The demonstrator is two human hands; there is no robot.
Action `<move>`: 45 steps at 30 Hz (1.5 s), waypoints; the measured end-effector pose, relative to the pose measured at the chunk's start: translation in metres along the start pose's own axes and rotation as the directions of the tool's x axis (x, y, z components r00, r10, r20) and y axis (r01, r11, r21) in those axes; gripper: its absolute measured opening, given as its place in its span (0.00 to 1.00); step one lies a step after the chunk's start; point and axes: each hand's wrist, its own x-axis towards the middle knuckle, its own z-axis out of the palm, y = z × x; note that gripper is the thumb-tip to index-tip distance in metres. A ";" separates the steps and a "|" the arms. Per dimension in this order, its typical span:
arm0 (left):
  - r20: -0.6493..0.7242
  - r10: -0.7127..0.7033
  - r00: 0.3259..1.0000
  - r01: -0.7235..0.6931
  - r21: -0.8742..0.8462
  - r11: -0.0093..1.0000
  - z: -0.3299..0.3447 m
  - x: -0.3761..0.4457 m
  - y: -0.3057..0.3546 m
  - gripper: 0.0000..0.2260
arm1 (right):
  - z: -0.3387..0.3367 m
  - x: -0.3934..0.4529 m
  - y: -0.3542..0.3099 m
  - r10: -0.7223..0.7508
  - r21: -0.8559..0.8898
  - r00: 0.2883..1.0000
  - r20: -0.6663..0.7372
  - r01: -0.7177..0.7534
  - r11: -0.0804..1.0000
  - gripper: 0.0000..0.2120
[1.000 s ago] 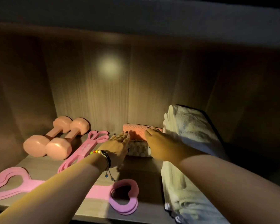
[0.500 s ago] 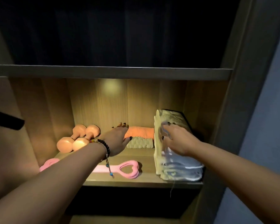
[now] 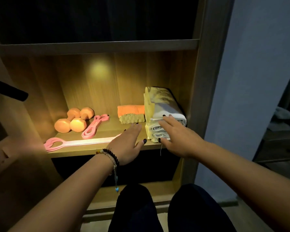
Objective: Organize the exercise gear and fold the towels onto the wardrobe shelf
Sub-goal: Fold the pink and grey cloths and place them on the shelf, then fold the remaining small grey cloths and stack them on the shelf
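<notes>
- On the lit shelf (image 3: 97, 149), dumbbells (image 3: 74, 121) are set left, folded towels (image 3: 164, 114) right.
- Both hands are spread flat: left hand (image 3: 127, 144) above the shelf edge, right hand (image 3: 176, 136) against the towels.

Bare arms, no sleeves. Left wrist w/ dark bead bracelet (image 3: 113, 156) + corded one w/ dangling tassel. Dark nail polish. Dark trousers (image 3: 167, 210).

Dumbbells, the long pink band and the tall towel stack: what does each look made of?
Dumbbells: smooth matte coating, probably vinyl or neoprene, given the soft sheen and rounded heads. Long pink band: flat flexible strap with a loop end, likely rubber or silicone. Towel stack: folded pale cloth with rolled edges, probably cotton terry; the warm shelf light hides the weave.
</notes>
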 end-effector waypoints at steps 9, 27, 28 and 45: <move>0.052 0.232 0.971 -0.232 -0.003 0.973 0.038 0.038 0.066 0.28 | 0.000 -0.062 0.095 0.249 -0.039 0.967 -0.050 -0.251 0.967 0.34; 0.060 0.738 0.673 -0.739 0.117 0.664 0.106 0.251 0.220 0.30 | -0.055 -0.093 0.313 0.707 -0.051 0.705 -0.060 -0.710 0.703 0.39; 0.082 0.760 0.645 -0.765 0.078 0.640 0.100 0.261 0.230 0.30 | -0.065 -0.090 0.320 0.737 -0.046 0.674 -0.049 -0.739 0.673 0.39; 0.428 0.742 0.515 -0.573 -0.472 0.670 -0.004 0.347 0.411 0.32 | -0.275 -0.106 0.400 0.884 -0.027 0.412 0.221 -0.904 0.427 0.38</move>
